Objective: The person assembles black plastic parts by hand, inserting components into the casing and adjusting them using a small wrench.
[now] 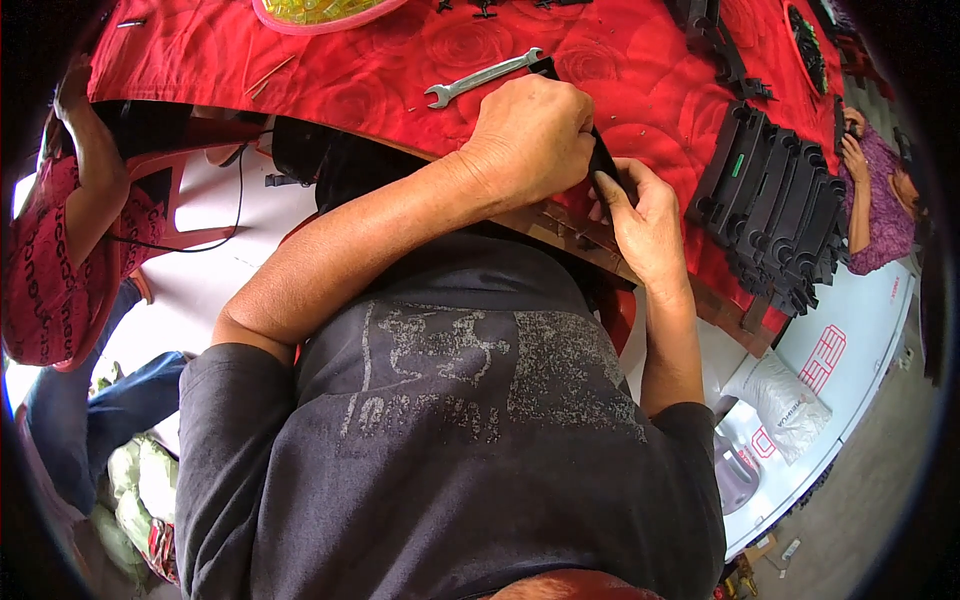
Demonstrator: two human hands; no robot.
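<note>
My left hand is closed over a long, narrow black plastic part at the table's near edge. Its fingertips are hidden beneath the knuckles. My right hand pinches the lower end of that same part between thumb and fingers. The part slants, its far end pointing up and left. Just past my left hand a silver open-end wrench lies on the red tablecloth. To the right of my hands sits a stack of similar black plastic parts.
A pink-rimmed basket of yellow translucent pieces stands at the far edge. More black parts lie at the far right. A person in red sits at left, another in purple at right. A white board leans at lower right.
</note>
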